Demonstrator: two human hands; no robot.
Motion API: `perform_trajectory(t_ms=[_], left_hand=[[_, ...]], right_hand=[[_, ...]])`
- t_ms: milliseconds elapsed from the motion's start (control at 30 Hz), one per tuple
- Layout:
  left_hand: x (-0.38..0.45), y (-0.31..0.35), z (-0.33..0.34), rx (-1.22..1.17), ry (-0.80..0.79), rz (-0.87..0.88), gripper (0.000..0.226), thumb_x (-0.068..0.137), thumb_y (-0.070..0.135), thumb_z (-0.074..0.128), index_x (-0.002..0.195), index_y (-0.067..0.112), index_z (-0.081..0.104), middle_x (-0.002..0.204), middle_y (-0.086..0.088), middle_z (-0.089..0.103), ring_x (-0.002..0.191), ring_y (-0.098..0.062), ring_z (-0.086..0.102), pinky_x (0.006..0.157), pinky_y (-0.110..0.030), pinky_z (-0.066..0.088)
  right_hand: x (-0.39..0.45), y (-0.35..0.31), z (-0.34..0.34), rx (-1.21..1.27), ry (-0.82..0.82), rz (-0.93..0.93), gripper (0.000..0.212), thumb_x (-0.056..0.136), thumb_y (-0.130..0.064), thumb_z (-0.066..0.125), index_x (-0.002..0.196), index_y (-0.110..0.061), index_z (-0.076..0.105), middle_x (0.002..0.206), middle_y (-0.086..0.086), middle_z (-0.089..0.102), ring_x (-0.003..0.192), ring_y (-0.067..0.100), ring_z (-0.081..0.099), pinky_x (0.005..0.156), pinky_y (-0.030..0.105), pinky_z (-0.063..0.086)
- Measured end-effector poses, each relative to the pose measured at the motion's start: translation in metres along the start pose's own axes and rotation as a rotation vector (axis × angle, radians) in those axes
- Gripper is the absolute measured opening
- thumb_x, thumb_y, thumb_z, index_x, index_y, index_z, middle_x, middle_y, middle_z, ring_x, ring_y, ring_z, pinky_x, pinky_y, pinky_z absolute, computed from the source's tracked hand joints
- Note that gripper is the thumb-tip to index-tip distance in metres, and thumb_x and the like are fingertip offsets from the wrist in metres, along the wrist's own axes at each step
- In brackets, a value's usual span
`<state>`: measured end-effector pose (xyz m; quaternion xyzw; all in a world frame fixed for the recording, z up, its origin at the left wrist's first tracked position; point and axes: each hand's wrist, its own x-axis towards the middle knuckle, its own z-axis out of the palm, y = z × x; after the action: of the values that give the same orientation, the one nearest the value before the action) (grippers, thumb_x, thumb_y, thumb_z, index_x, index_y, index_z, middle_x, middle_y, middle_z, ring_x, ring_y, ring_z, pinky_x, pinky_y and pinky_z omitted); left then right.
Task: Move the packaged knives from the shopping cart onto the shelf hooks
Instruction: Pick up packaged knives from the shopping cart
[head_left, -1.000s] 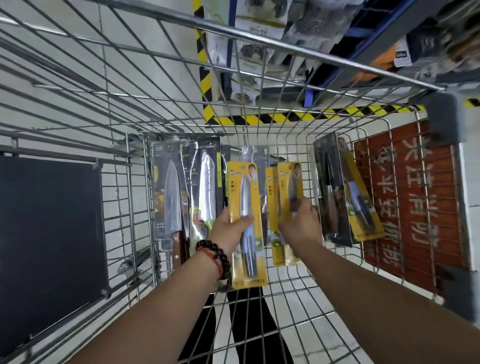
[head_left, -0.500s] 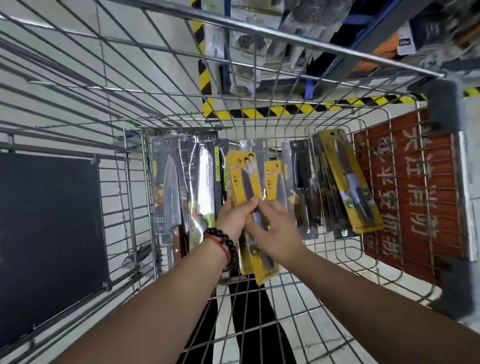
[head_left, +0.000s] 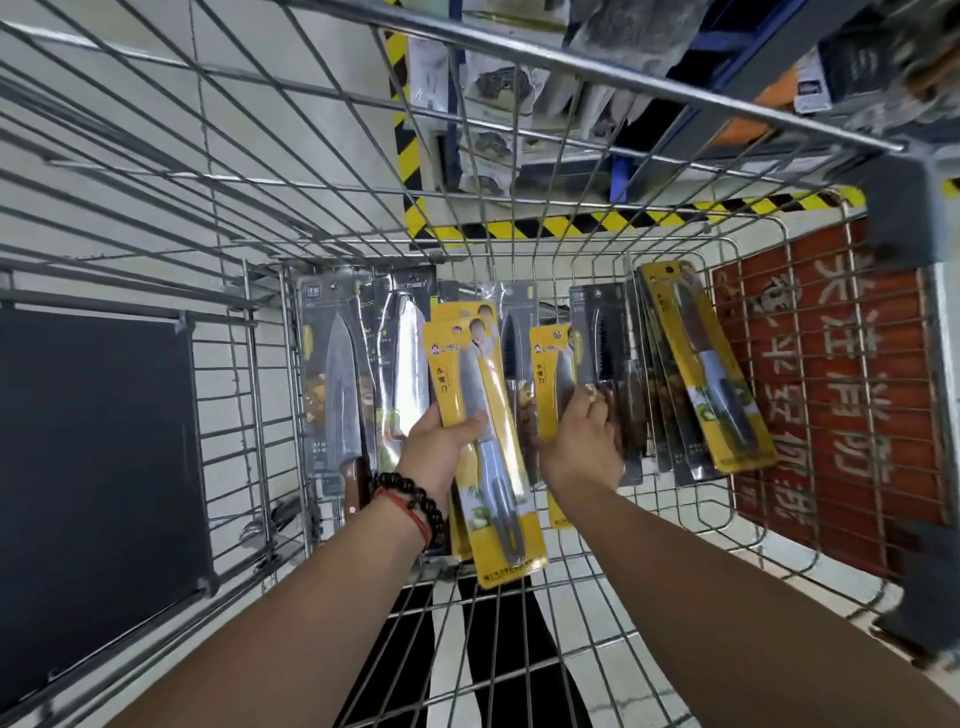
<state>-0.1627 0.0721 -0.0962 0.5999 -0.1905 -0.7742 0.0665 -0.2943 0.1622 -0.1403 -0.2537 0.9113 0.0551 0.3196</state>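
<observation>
Inside wire shopping cart (head_left: 270, 395), packaged knives stood on end against far wall. Left hand (head_left: 441, 441) gripped stack of yellow-carded knife packs (head_left: 480, 415), thumb curled across front, other fingers hidden behind. Right hand (head_left: 584, 441) pinched another yellow knife pack (head_left: 551, 374) near its blade, fingertips bent round card edge. Grey-carded chef knife packs (head_left: 337, 374) stood left of both hands. Tilted yellow pack (head_left: 706, 364) leaned near red sign (head_left: 841, 374) on cart's right side.

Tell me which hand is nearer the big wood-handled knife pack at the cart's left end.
Left. The left hand grips yellow packs just right of the wood-handled knife pack; the right hand is farther right, on another yellow pack.
</observation>
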Motion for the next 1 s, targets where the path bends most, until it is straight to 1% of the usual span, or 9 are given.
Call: perform_trajectory(t_ms=[100,233,333,433,567,700,767,867,1000], left_hand=[[0.004,-0.003,-0.002,0.004,0.005,0.008,0.088,0.088,0.026,0.068,0.154,0.017,0.010,0.160,-0.003,0.018,0.145,-0.026,0.021,0.116,-0.045,0.017],[-0.001,-0.002,0.001,-0.007,-0.035,0.005,0.080,0.090,0.021,0.066,0.152,0.014,0.018,0.148,0.006,0.033,0.142,-0.023,0.026,0.116,-0.044,0.017],[0.003,-0.009,-0.001,0.026,-0.007,-0.016,0.089,0.082,0.030,0.074,0.152,0.019,0.019,0.158,0.000,0.025,0.143,-0.023,0.026,0.115,-0.045,0.018],[0.001,-0.010,-0.002,0.158,-0.004,0.084,0.088,0.075,0.044,0.075,0.148,0.020,0.033,0.152,0.002,0.038,0.136,-0.020,0.039,0.109,-0.037,0.029],[-0.003,-0.005,0.002,0.336,0.089,0.135,0.040,0.093,0.030,0.061,0.129,0.017,0.048,0.123,0.008,0.053,0.117,-0.017,0.049,0.094,-0.027,0.037],[-0.005,-0.007,0.015,0.446,0.147,0.131,0.070,0.084,0.052,0.060,0.141,0.015,0.042,0.144,-0.003,0.049,0.128,-0.027,0.048,0.108,-0.046,0.040],[-0.007,-0.009,0.026,0.450,0.114,0.118,0.062,0.090,0.046,0.054,0.143,0.017,0.039,0.144,-0.002,0.048,0.129,-0.025,0.047,0.110,-0.044,0.038],[-0.010,-0.010,0.040,0.385,0.088,0.093,0.047,0.091,0.044,0.049,0.134,0.026,0.048,0.128,0.001,0.061,0.114,-0.021,0.058,0.103,-0.042,0.044],[-0.020,0.001,0.043,0.078,-0.019,-0.034,0.053,0.091,0.066,0.038,0.113,0.027,0.067,0.107,-0.002,0.074,0.098,-0.019,0.070,0.091,-0.040,0.051]], right_hand=[[0.005,0.009,-0.008,0.020,0.047,0.001,0.044,0.097,-0.032,0.052,0.133,-0.009,0.039,0.129,0.010,0.055,0.109,0.032,0.060,0.075,0.041,0.051],[0.007,0.014,-0.025,-0.070,-0.049,-0.042,0.028,0.097,-0.035,0.052,0.110,-0.010,0.047,0.105,0.011,0.067,0.093,0.034,0.067,0.068,0.036,0.047],[0.013,0.014,-0.032,-0.001,-0.115,0.000,0.031,0.091,-0.032,0.061,0.109,-0.011,0.047,0.104,0.014,0.066,0.094,0.035,0.065,0.074,0.037,0.050],[0.015,0.023,-0.035,0.117,-0.127,-0.014,0.039,0.086,-0.030,0.064,0.117,-0.015,0.046,0.098,0.011,0.067,0.088,0.033,0.065,0.078,0.039,0.055],[-0.001,0.036,-0.044,0.227,-0.103,-0.164,0.055,0.087,-0.029,0.067,0.135,-0.018,0.043,0.073,-0.001,0.067,0.070,0.021,0.065,0.068,0.037,0.056],[-0.034,0.028,-0.060,0.322,-0.077,-0.305,0.060,0.087,-0.024,0.068,0.141,-0.020,0.042,0.069,-0.002,0.063,0.066,0.013,0.062,0.069,0.036,0.056],[-0.051,0.016,-0.066,0.322,-0.086,-0.389,0.050,0.087,-0.023,0.065,0.134,-0.027,0.048,0.065,-0.006,0.057,0.061,0.006,0.057,0.064,0.032,0.052],[-0.059,0.003,-0.066,0.321,-0.058,-0.472,0.028,0.086,-0.015,0.061,0.114,-0.020,0.061,0.064,-0.014,0.043,0.061,-0.002,0.049,0.058,0.011,0.037],[-0.054,-0.006,-0.065,0.294,-0.006,-0.497,0.025,0.090,-0.022,0.055,0.115,-0.023,0.060,0.074,-0.007,0.043,0.068,0.008,0.044,0.060,0.020,0.034]])
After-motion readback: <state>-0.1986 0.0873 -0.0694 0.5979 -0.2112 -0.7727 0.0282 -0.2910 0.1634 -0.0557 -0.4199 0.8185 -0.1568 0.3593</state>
